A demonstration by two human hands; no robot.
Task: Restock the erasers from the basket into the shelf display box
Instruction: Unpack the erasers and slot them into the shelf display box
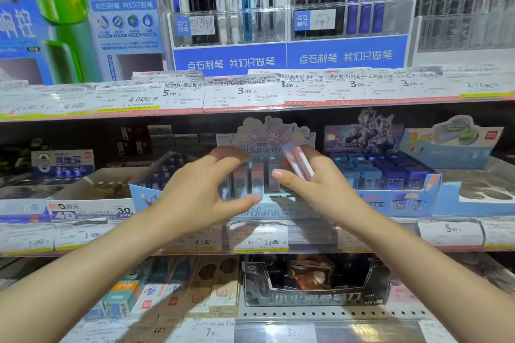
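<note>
The display box (pixel 267 211) with cartoon characters on its raised back card stands in the middle of the centre shelf. Several boxed erasers (pixel 257 178) stand upright inside it. My right hand (pixel 312 184) holds a long pink-and-lilac eraser (pixel 297 162) over the right part of the box, the eraser tilted. My left hand (pixel 200 189) reaches over the left part of the box, fingers spread, its fingertips at the standing erasers and its thumb near the front edge. The basket is out of view.
A blue box of sharpeners (pixel 390 175) sits right of the display box, a cardboard box (pixel 92 203) of erasers left of it. Price labels (pixel 259 237) line the shelf edge. Pens hang above; a black box (pixel 315 284) sits on the lower shelf.
</note>
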